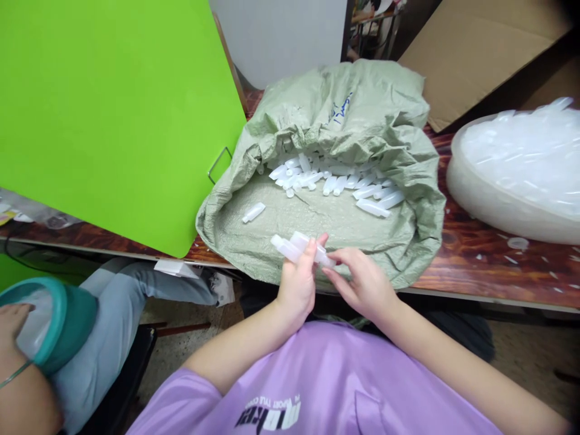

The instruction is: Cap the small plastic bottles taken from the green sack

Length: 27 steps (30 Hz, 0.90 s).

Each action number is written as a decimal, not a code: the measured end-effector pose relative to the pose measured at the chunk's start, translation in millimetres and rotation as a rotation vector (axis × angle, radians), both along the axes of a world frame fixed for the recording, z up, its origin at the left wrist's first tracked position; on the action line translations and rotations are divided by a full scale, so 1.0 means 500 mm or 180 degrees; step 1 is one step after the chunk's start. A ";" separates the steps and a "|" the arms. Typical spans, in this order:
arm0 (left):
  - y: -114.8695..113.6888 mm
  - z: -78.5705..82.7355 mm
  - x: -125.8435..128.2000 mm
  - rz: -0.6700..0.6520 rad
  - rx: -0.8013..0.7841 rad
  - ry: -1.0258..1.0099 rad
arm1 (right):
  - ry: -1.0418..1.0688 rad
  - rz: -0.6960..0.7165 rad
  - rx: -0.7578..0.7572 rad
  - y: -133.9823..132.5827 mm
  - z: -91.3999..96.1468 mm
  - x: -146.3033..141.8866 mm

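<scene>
My left hand (pixel 298 284) is closed around small translucent white plastic tubes (pixel 286 248), at least two, whose narrow necks point up and to the left. The thumb and fingers of my right hand (pixel 362 281) pinch the lower right end of one of these tubes, close against my left fingers. Both hands are over the near edge of an open pale green woven sack (pixel 312 220). Inside it, a loose pile of similar white tubes (pixel 335 181) lies towards the back, and a single tube (pixel 254 212) rests apart at the left.
A large tub (pixel 493 205) heaped with clear-white plastic pieces stands at right on the wooden table (pixel 457 272). Behind it leans a cardboard box (pixel 475 54). A bright green panel (pixel 113 115) fills the left. Another person's hand (pixel 13 320) reaches into a teal bucket (pixel 72 326).
</scene>
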<state>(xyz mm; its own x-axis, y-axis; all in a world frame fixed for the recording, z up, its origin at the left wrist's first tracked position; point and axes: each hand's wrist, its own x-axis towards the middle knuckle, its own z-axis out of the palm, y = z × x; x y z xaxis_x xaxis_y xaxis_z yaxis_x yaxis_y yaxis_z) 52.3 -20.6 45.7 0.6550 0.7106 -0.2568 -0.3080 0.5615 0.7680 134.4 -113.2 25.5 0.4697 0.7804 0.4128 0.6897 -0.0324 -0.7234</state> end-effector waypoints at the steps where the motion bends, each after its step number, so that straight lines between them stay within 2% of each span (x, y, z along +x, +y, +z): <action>1: 0.000 0.001 0.000 -0.0021 0.0001 -0.0023 | 0.0114 0.0026 -0.0117 0.002 -0.002 -0.002; 4: 0.001 0.004 -0.001 -0.0087 0.0022 -0.0042 | 0.0534 -0.0063 -0.0233 0.006 -0.005 -0.007; 7: 0.001 0.005 -0.002 -0.0004 0.0046 -0.0004 | 0.0167 -0.0155 -0.0187 0.007 -0.005 -0.006; 11: 0.002 0.005 -0.002 0.0046 0.0065 -0.0050 | 0.0398 -0.0019 -0.0569 0.007 -0.003 -0.003; 16: 0.003 0.001 -0.001 0.0012 0.0078 -0.0041 | -0.0837 -0.0155 -0.0173 0.008 0.002 -0.008; 19: 0.005 -0.002 -0.002 0.0013 0.0047 -0.0068 | -0.1108 -0.0096 -0.0255 0.011 0.004 -0.010; 25: 0.007 -0.009 -0.008 -0.0067 -0.0187 0.0077 | -0.1913 -0.0291 -0.0314 0.016 -0.007 -0.003; 27: 0.008 -0.012 -0.009 -0.0076 -0.0207 0.0071 | -0.1886 -0.0170 -0.0411 0.020 -0.008 -0.001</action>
<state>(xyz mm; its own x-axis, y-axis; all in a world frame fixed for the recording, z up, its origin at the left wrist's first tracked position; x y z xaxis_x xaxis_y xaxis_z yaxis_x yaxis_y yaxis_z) 47.6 -16.6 39.9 0.6653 0.6762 -0.3166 -0.2772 0.6174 0.7362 133.8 -103.1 21.4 0.2288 0.8232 0.5196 0.9687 -0.1399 -0.2049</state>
